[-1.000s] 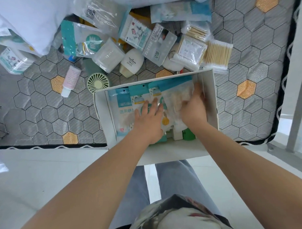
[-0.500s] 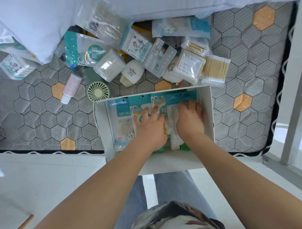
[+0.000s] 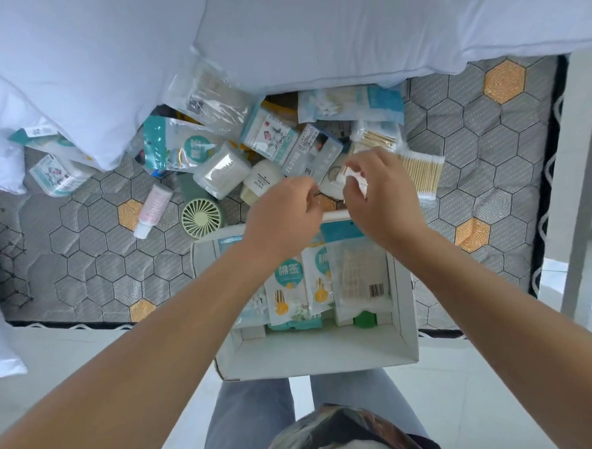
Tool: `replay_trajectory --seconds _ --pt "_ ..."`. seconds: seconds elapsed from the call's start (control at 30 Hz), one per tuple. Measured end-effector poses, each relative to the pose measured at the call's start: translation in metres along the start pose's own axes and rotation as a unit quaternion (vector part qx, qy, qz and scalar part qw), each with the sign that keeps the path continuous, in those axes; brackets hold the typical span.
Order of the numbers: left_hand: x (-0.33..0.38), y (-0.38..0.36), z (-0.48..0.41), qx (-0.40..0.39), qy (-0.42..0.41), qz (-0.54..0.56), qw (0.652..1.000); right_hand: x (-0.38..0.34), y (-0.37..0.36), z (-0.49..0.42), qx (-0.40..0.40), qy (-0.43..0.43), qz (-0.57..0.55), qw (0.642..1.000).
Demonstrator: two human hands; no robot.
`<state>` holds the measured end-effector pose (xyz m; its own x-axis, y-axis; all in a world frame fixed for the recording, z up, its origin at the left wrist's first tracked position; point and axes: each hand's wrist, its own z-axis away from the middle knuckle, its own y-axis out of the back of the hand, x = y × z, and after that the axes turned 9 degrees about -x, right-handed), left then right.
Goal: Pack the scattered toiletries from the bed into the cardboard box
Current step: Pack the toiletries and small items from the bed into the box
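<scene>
The white cardboard box [image 3: 312, 351] stands on the bed's near edge. In it, upright, are teal-and-white cotton swab pouches [image 3: 288, 288] and a clear pack with a barcode [image 3: 360, 279]. My right hand [image 3: 381, 201] is past the far rim with its fingers closed on a small white packet [image 3: 355, 182] in the pile. Beside it, my left hand [image 3: 284, 214] hovers over the far rim with fingers curled and pinched. What it holds, if anything, is hidden. A white bottle [image 3: 263, 183] lies just left of that hand.
Loose on the hexagon-pattern mattress [image 3: 88, 265] lie a green mini fan [image 3: 202, 217], a pink tube [image 3: 153, 209], a round cotton container [image 3: 222, 169], a wooden swab bundle [image 3: 422, 171], a teal pouch [image 3: 174, 146] and a small box [image 3: 58, 174]. White pillows [image 3: 314, 32] crowd the back. A metal frame [image 3: 575, 181] stands at right.
Both hands have lifted out of the box and moved forward to the pile past its far rim. The right hand has closed on a small white packet.
</scene>
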<state>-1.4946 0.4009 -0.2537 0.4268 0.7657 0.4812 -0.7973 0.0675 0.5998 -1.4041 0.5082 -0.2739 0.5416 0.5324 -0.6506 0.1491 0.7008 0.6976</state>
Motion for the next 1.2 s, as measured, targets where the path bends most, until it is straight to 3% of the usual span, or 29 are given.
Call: replay_trajectory --seconds 0.1,0.2,0.27,0.33,0.43,0.5,0.53,0.67,0.77,0.93,1.07,1.2 --pt "-0.009 0.007 -0.031 0.015 0.035 0.002 0.999 0.005 -0.001 -0.037 -0.011 -0.126 -0.127 0.984" --pt "-0.021 0.008 -0.057 0.009 0.063 0.015 0.998 0.004 -0.011 -0.067 -0.053 -0.193 -0.187 0.962" --pt "-0.027 0.007 -0.069 0.003 0.07 0.031 0.997 0.002 -0.018 -0.085 -0.066 -0.259 -0.246 0.932" --pt "-0.032 0.007 -0.074 -0.003 0.073 0.039 0.997 0.001 -0.024 -0.1 -0.035 -0.338 -0.352 0.872" --pt "-0.039 0.006 -0.076 -0.01 0.076 0.036 0.996 -0.001 -0.027 -0.113 0.011 -0.433 -0.505 0.747" --pt "-0.043 0.006 -0.076 -0.001 0.08 0.039 0.996 -0.002 -0.03 -0.121 0.025 -0.439 -0.601 0.667" --pt "-0.046 0.007 -0.075 0.008 0.084 0.043 0.996 -0.002 -0.032 -0.125 0.025 -0.424 -0.631 0.648" --pt "-0.058 0.014 -0.075 0.046 0.115 0.069 0.99 0.0 -0.041 -0.131 0.056 -0.385 -0.641 0.662" --pt "-0.068 0.023 -0.077 0.078 0.143 0.087 0.983 -0.007 -0.044 -0.127 0.075 -0.374 -0.601 0.702" --pt "-0.085 0.04 -0.081 0.105 0.186 0.092 0.973 -0.04 -0.05 -0.104 0.101 -0.402 -0.557 0.72" --pt "-0.112 0.049 -0.077 0.104 0.22 0.117 0.963 -0.057 -0.056 -0.071 0.049 -0.367 -0.517 0.772" --pt "-0.13 0.058 -0.075 0.13 0.273 0.254 0.919 -0.066 -0.062 -0.055 -0.013 -0.308 -0.448 0.839"
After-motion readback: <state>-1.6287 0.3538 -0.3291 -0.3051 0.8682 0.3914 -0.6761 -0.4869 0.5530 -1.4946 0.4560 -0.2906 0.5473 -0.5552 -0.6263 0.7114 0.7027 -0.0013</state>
